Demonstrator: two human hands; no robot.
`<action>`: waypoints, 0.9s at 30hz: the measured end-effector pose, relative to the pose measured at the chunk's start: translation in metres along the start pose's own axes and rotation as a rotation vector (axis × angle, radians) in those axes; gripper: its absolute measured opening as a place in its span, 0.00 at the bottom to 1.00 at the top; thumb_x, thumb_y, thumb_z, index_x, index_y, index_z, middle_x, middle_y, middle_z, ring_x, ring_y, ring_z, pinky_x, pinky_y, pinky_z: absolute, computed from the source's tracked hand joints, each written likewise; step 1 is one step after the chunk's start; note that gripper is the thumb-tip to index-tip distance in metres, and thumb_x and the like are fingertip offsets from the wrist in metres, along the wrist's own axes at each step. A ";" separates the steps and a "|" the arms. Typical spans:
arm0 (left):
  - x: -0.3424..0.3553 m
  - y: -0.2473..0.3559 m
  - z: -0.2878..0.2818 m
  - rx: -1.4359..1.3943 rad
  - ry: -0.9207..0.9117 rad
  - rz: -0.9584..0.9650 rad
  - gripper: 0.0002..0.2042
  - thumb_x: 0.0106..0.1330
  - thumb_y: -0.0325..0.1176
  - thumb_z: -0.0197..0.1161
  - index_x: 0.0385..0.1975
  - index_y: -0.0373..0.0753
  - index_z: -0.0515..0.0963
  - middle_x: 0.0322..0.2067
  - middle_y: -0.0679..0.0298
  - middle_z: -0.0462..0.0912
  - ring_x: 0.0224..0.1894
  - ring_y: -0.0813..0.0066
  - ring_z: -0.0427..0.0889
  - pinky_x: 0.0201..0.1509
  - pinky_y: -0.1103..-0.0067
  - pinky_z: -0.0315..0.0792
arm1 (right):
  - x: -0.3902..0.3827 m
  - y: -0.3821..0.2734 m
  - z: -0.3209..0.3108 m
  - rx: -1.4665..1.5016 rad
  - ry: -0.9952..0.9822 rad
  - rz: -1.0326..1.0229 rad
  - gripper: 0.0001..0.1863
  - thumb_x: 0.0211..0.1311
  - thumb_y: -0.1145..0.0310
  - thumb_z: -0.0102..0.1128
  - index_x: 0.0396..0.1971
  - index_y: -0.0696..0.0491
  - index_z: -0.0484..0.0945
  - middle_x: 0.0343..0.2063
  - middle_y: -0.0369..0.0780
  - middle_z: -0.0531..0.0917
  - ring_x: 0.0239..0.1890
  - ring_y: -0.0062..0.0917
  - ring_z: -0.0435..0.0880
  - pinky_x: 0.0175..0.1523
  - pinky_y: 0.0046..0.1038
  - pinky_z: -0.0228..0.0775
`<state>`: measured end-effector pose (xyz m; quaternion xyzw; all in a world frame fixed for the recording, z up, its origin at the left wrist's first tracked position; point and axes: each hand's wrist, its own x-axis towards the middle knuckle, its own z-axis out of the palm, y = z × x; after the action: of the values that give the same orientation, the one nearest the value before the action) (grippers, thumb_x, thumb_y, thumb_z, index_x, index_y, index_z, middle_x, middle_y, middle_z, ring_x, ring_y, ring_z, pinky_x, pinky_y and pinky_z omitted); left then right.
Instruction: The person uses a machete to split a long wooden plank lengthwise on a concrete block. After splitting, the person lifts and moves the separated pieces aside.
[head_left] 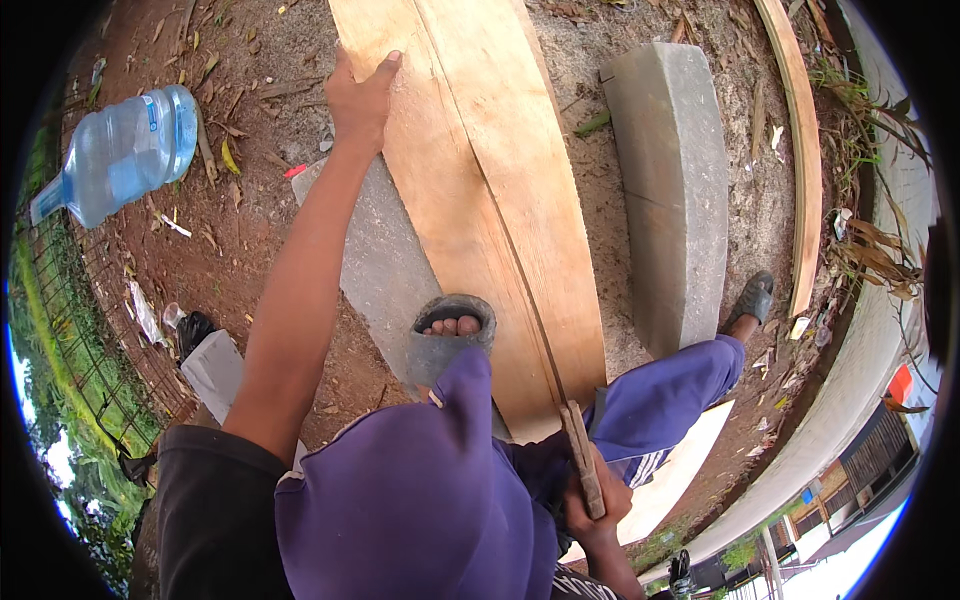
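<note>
A long, pale plywood board (540, 190) runs away from me, with a narrow dark slit along its length. At its far left edge my left hand (360, 100) grips it, thumb on top and the other fingers partly hidden. My right hand (600, 495) is closed round the brown wooden handle of a hand saw (580, 455), seen edge-on at the board's near end. Its blade lines up with the slit and shows only as a thin dark line. My foot in a grey sandal (450, 335) presses on the board's left part.
A grey concrete block (390, 270) lies under the board's left side, and another concrete block (670, 190) stands to the right. Farther right is a long wooden strip (800, 150). A blue water jug (125, 155) lies at the left on littered soil, near a wire fence (100, 310).
</note>
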<state>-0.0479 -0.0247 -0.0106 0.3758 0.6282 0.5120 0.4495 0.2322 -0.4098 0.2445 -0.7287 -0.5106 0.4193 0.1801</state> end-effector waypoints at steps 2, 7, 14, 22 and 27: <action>-0.003 -0.001 0.000 -0.013 -0.006 -0.012 0.24 0.66 0.26 0.70 0.60 0.27 0.71 0.50 0.58 0.82 0.48 0.72 0.82 0.51 0.76 0.77 | 0.016 0.000 0.011 0.075 0.002 0.023 0.32 0.49 0.78 0.65 0.60 0.62 0.78 0.33 0.49 0.88 0.28 0.34 0.90 0.36 0.29 0.80; 0.001 -0.003 0.009 0.115 0.009 0.019 0.23 0.66 0.26 0.70 0.60 0.27 0.72 0.50 0.58 0.82 0.48 0.72 0.81 0.51 0.77 0.77 | 0.197 -0.024 0.097 0.290 0.059 0.021 0.26 0.56 0.76 0.63 0.58 0.63 0.78 0.24 0.49 0.84 0.24 0.32 0.87 0.33 0.30 0.77; -0.002 -0.004 0.002 0.070 0.004 0.008 0.23 0.66 0.26 0.70 0.59 0.28 0.72 0.49 0.58 0.82 0.47 0.74 0.82 0.51 0.78 0.76 | 0.038 0.008 0.023 0.028 0.042 -0.031 0.30 0.50 0.78 0.64 0.59 0.62 0.78 0.28 0.46 0.88 0.25 0.33 0.89 0.34 0.28 0.79; 0.000 -0.004 0.008 0.056 0.002 0.062 0.24 0.66 0.26 0.70 0.60 0.28 0.72 0.49 0.59 0.83 0.47 0.73 0.82 0.52 0.77 0.77 | 0.162 -0.005 0.093 0.269 0.079 -0.020 0.27 0.54 0.79 0.63 0.58 0.64 0.78 0.25 0.45 0.85 0.24 0.25 0.85 0.34 0.26 0.77; -0.002 -0.014 -0.007 0.094 0.038 0.044 0.26 0.63 0.29 0.73 0.58 0.26 0.72 0.46 0.56 0.84 0.44 0.72 0.82 0.49 0.75 0.77 | 0.146 -0.010 0.086 0.228 0.060 -0.041 0.28 0.53 0.80 0.63 0.58 0.64 0.78 0.26 0.46 0.86 0.24 0.27 0.87 0.33 0.27 0.78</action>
<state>-0.0544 -0.0312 -0.0239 0.4002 0.6516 0.4989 0.4079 0.1763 -0.2890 0.1386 -0.7052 -0.4687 0.4490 0.2853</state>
